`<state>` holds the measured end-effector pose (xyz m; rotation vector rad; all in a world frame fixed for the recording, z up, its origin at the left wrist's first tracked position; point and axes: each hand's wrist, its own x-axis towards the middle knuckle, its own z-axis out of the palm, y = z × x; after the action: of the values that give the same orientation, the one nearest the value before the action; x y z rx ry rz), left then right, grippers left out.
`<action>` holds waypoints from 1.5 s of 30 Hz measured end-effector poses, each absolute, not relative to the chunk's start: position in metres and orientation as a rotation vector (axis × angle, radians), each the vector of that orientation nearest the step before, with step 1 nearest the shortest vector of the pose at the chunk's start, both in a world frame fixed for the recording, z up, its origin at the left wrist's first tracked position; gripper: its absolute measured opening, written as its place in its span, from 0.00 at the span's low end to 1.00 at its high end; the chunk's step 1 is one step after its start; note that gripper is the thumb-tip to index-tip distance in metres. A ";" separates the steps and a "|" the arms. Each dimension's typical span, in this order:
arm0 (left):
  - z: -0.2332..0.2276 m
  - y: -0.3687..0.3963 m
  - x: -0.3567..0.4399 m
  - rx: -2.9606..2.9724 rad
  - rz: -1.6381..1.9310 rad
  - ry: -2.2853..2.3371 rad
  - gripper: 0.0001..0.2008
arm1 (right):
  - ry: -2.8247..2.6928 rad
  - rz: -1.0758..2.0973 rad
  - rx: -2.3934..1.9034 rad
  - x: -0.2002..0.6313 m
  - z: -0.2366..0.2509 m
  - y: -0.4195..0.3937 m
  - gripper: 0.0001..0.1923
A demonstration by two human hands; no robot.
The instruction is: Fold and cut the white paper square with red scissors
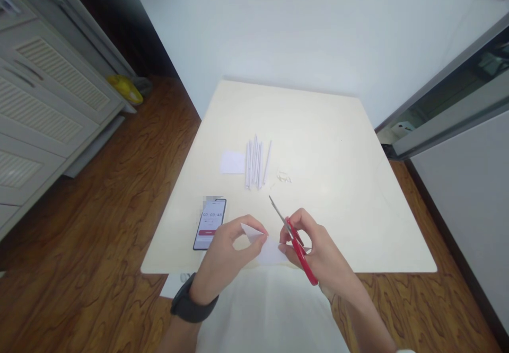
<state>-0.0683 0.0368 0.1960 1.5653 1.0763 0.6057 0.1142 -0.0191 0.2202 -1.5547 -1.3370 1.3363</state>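
1. Looking down from the head view: the left hand (pixel 228 252), at lower centre of the frame, pinches a small white paper piece (pixel 264 244) between thumb and fingertips above the near edge of the cream square table (pixel 338 183).
2. Right hand (pixel 318 252), just right of the paper, has its fingers closed around the red-handled scissors (pixel 296 244); the blades point toward upper left.
3. Mid-table: a bundle of white rolled paper sticks (pixel 256 163), a white square sheet (pixel 233 162), and a black smartphone (pixel 210 223) at lower left.
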 end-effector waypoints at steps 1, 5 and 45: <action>0.197 0.037 -0.069 1.581 0.595 1.084 0.05 | -1.324 1.343 -1.552 0.114 0.220 -0.019 0.11; 0.199 0.040 -0.073 1.621 0.556 1.077 0.05 | -1.282 1.376 -1.535 0.113 0.221 -0.021 0.12; 0.191 0.035 -0.075 1.250 0.594 0.977 0.05 | -0.921 1.238 -1.404 0.114 0.211 -0.018 0.11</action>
<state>-0.0752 0.0349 0.1914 1.2497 0.9770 0.5941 0.1138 -0.0176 0.2110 -1.4039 -0.9213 1.2376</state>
